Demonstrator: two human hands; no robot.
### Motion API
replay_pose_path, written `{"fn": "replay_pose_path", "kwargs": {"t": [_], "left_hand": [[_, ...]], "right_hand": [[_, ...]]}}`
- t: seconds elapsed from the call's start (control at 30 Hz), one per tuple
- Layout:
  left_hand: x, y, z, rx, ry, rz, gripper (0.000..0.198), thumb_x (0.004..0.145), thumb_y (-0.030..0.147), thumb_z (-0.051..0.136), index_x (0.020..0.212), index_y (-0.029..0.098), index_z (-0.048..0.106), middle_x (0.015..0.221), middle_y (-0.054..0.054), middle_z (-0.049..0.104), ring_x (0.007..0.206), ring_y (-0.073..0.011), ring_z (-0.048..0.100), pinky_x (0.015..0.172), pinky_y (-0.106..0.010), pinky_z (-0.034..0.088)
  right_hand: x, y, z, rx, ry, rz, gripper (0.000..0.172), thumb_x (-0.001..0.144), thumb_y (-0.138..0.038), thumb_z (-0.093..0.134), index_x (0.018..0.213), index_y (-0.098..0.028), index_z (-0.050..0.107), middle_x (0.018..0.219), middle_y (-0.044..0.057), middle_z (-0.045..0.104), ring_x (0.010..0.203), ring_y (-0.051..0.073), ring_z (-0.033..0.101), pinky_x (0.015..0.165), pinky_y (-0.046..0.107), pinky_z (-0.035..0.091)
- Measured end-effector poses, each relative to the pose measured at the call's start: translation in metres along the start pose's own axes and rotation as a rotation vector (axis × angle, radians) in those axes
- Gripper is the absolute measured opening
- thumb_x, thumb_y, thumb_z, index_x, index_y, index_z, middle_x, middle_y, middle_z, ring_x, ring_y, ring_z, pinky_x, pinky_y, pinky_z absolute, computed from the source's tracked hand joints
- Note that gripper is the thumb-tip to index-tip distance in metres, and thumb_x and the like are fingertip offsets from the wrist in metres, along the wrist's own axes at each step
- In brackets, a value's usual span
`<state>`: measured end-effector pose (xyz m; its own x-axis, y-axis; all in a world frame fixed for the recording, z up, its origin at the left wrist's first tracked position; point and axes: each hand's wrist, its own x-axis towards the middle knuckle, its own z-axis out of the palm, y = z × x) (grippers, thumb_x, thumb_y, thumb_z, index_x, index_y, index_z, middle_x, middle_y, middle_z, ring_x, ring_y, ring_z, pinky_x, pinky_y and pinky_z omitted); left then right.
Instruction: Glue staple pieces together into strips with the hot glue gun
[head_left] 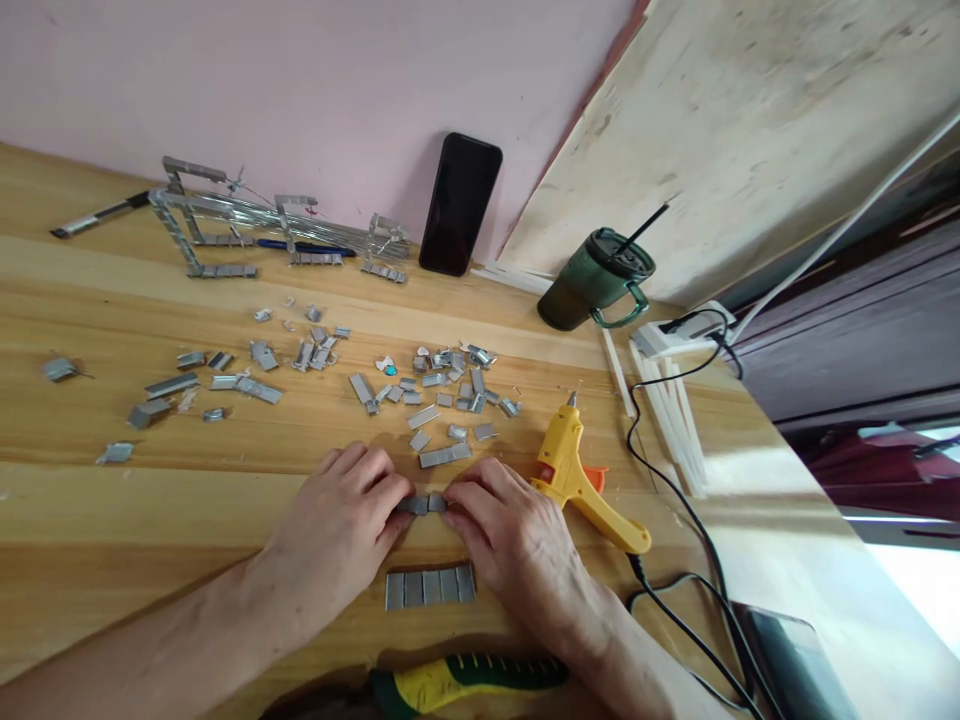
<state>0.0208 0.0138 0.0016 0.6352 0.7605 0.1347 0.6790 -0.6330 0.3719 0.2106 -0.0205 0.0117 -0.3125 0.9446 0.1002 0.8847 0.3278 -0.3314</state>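
Observation:
My left hand [341,520] and my right hand [506,525] meet over the wooden table [112,540], fingers curled. Between their fingertips they pinch a short row of grey staple blocks [425,503]. Just in front of my hands lies a flat panel of joined staple blocks [430,586]. A yellow glue gun [581,480] rests beside my right hand, nozzle pointing away from me.
Several loose staple pieces [442,385] are scattered beyond my hands. A staple-built frame [225,225], a black phone [460,203] leaning on the wall, a green mug [596,280], white glue sticks [671,410], a black cord [675,500] and a yellow-green tool handle [469,675] are around.

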Motion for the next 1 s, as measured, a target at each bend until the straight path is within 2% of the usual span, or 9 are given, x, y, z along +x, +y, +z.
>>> {"fn": "replay_pose_path", "kwargs": {"t": [0.3,1.0], "left_hand": [[0.0012,-0.0007,0.0007,0.004,0.015,0.010,0.007,0.079,0.009,0.064,0.079,0.016,0.066,0.077,-0.004,0.059,0.075,-0.0227,0.056,0.067,-0.039,0.049],[-0.0014,0.0030,0.0020,0.035,0.014,0.005,0.003,0.080,0.014,0.062,0.080,0.016,0.064,0.079,-0.005,0.059,0.078,-0.0244,0.055,0.069,-0.042,0.048]], "right_hand": [[0.0011,-0.0048,-0.0064,-0.027,-0.043,-0.021,0.014,0.080,-0.013,0.063,0.091,-0.020,0.068,0.085,0.004,0.063,0.074,0.020,0.062,0.064,0.029,0.049],[0.0014,-0.0045,0.0000,-0.012,-0.009,-0.017,0.009,0.083,-0.014,0.060,0.084,-0.019,0.067,0.081,0.004,0.062,0.071,0.018,0.060,0.063,0.028,0.048]]}}
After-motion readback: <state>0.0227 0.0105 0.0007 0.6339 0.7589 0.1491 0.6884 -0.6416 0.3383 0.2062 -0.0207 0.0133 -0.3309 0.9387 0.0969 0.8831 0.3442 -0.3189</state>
